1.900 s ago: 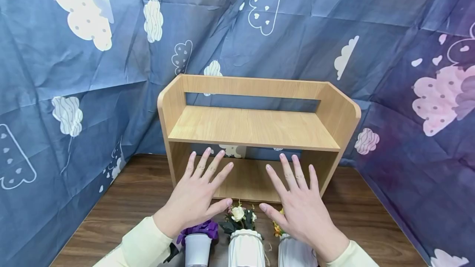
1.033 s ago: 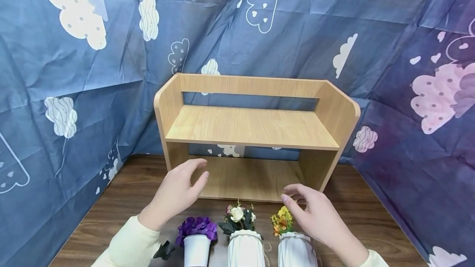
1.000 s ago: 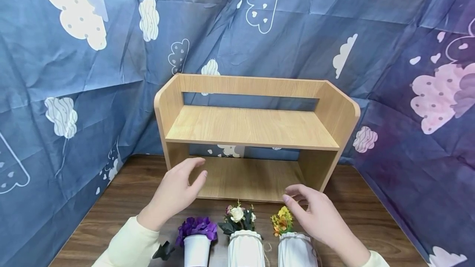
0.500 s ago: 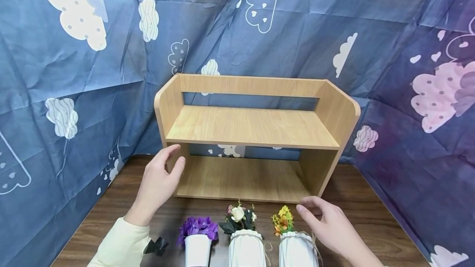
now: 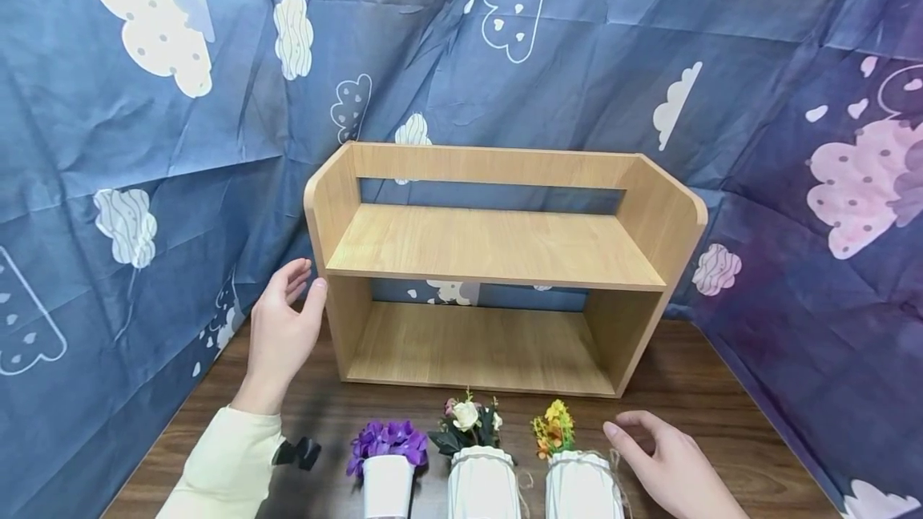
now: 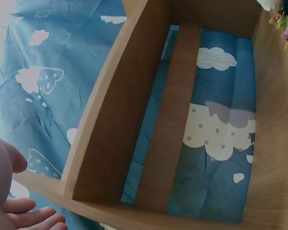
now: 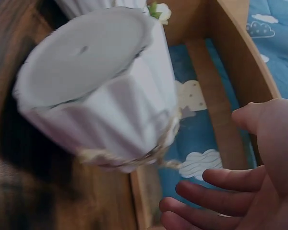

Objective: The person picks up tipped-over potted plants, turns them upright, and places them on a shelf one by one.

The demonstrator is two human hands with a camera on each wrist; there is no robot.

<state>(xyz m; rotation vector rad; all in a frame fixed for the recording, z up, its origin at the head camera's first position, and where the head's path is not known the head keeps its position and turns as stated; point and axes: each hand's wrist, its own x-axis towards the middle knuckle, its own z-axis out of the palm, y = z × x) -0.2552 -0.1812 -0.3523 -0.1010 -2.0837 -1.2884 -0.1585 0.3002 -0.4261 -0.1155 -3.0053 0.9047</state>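
My left hand (image 5: 284,335) is raised beside the left side panel of a light wooden two-tier shelf (image 5: 490,243), its fingers loosely bent and holding nothing. In the left wrist view, the left fingers (image 6: 36,218) appear at the lower left, close to the panel's edge. Low at the right, my right hand (image 5: 671,463) is just right of a white ribbed vase (image 5: 582,487) with yellow and orange flowers (image 5: 554,428). The right wrist view shows that hand's relaxed fingers (image 7: 216,196) apart from the vase, whose twine wrap is visible.
Left of that vase are another white ribbed vase (image 5: 483,487) with cream roses (image 5: 465,415) and a white pot (image 5: 387,487) with purple flowers (image 5: 389,443). Dark wood tabletop (image 5: 721,391) lies underneath. Blue cloud-print cloth (image 5: 577,86) hangs behind and at both sides.
Both hands, earlier spread in front of the shelf, have relaxed and moved apart. The left went left and up past the side panel; the right went right and down beside the yellow-flowered vase.
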